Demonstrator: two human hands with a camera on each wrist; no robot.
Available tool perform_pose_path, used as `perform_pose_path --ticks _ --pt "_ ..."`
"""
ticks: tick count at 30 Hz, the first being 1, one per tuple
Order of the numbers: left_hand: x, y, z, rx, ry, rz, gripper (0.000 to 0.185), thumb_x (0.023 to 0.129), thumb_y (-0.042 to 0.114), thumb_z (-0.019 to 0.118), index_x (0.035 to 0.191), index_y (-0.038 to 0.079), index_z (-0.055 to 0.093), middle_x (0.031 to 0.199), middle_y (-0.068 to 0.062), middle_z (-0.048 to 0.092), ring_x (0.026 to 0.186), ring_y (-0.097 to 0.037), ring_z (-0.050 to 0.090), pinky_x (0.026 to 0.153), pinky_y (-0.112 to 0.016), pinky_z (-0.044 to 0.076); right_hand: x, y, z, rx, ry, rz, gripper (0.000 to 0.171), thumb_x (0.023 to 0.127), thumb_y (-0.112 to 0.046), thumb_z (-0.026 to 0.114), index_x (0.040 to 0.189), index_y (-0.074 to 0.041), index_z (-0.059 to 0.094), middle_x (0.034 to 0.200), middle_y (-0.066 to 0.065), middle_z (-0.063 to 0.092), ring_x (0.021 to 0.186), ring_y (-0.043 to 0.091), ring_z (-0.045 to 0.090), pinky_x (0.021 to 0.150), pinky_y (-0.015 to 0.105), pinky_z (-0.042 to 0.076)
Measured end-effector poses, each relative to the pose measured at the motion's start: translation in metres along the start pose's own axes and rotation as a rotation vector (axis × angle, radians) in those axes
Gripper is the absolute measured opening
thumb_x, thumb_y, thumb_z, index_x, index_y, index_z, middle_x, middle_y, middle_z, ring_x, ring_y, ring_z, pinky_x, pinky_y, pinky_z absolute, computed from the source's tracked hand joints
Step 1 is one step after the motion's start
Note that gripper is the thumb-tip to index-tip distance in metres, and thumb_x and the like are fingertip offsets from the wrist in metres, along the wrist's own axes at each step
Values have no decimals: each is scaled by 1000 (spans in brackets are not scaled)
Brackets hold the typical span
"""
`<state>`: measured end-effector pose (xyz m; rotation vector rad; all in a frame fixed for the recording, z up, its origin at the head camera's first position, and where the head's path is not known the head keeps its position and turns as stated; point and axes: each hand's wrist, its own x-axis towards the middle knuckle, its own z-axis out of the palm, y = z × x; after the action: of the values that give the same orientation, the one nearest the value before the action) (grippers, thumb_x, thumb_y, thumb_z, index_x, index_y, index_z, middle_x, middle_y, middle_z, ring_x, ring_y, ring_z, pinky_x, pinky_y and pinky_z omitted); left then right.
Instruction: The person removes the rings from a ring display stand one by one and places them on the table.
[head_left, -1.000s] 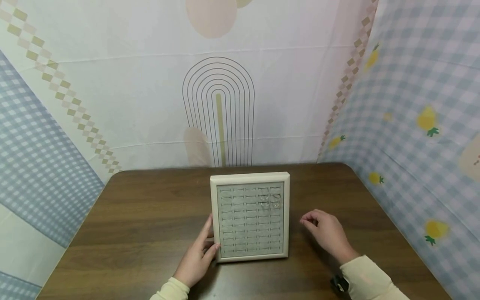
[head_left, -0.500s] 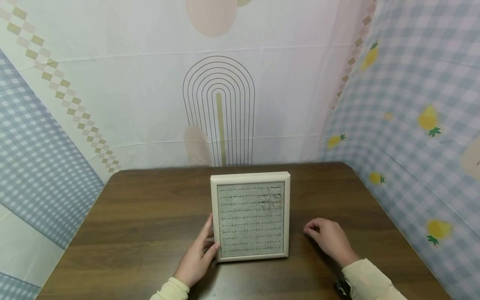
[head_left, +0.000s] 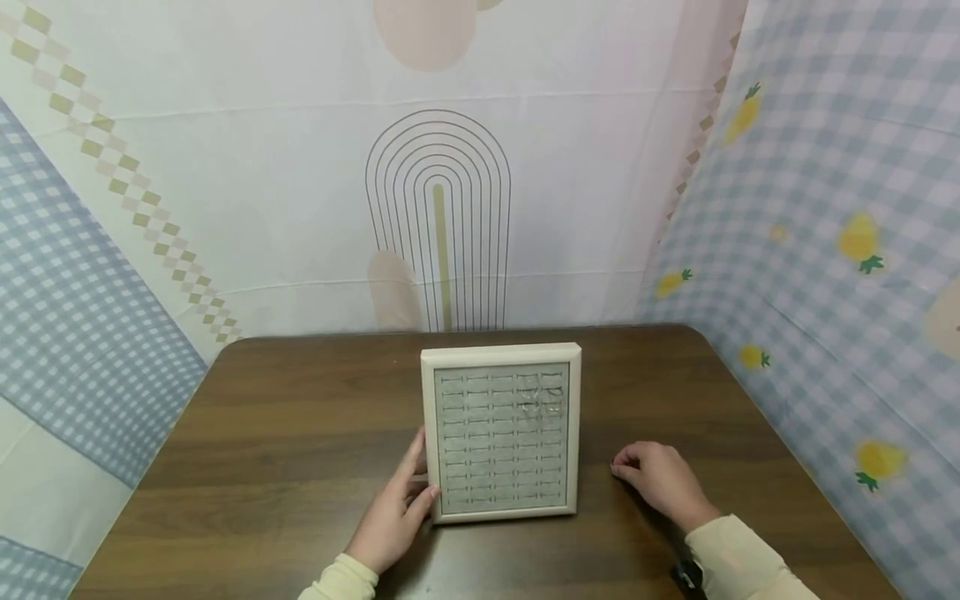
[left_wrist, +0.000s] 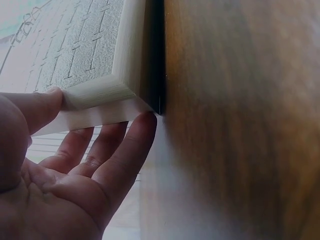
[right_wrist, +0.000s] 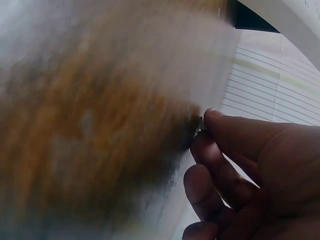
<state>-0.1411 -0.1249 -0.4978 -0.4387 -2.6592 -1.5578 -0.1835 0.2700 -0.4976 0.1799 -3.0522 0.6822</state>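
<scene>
Pale cloth [head_left: 585, 192] hangs behind your table, printed with nested arches, while blue-and-white checked cloth [head_left: 795, 167] with yellow fruit covers the right side and more checks show at the left. Before you lies a brown wood-grain table [head_left: 300, 433], and near the middle of it stands a cream-framed board [head_left: 502, 442], its grey, slotted face toward you.

Your left hand [head_left: 393, 512] grips that board low on its left side: the thumb presses the front of the frame near the bottom corner, and the other fingers lie against its outer edge. Up in the board's top right corner, a small cluster of shiny ring-like pieces [head_left: 542, 396] sits in the slots (their exact number is hard to make out).

Your right hand [head_left: 663, 483] is over the table to the right of the board, apart from it. Its thumb and forefinger pinch a small shiny piece [right_wrist: 199, 126], seen in the right wrist view but too blurred for you to read its shape, and the remaining fingers are curled. Light sleeves [head_left: 738, 554] cover both your forearms, and a dark band [head_left: 687, 575] shows below your right cuff.
</scene>
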Motion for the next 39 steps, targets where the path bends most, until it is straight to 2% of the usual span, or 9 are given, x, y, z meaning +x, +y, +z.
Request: perform_pose_path --ticks 7,15,22,28,34,39 --pt "-1 -1 0 -11 0 -4 85 99 7 62 163 32 11 134 -20 60 110 -31 68 90 -41 57 -1 -3 -1 -53 19 -31 7 87 -19 79 80 -22 78 86 -6 72 84 21 69 78 48 57" --pt "-1 0 -1 -14 1 -13 85 100 7 62 162 35 11 134 -20 60 110 -32 67 89 -41 57 -3 -7 -8 -23 20 17 8 87 -27 79 89 -19 80 92 -3 74 87 22 70 78 49 57" --pt "0 1 -1 -30 -4 -23 86 100 6 61 162 34 11 134 -20 59 110 -33 67 87 -37 58 -4 -17 -18 59 77 29 13 89 -32 77 92 -19 79 88 -6 73 76 9 64 68 39 55" --pt "1 2 -2 -14 -14 -26 84 100 7 60 163 32 11 134 -21 58 111 -33 66 87 -41 58 -7 -30 -23 83 112 17 15 91 -36 75 94 -22 78 85 -9 72 70 7 60 65 35 52" --pt "1 2 -2 -31 -20 -30 86 100 6 60 162 37 9 134 -21 58 111 -34 66 89 -41 58 -9 -44 -27 103 179 1 15 91 -41 74 94 -26 77 63 -14 60 53 7 45 53 26 41" --pt "1 2 -2 -29 -18 -30 84 100 6 60 163 33 10 135 -21 58 111 -34 66 89 -42 58 -11 -57 -32 152 262 -55 16 90 -42 75 94 -27 77 57 -15 59 46 4 43 45 24 36"
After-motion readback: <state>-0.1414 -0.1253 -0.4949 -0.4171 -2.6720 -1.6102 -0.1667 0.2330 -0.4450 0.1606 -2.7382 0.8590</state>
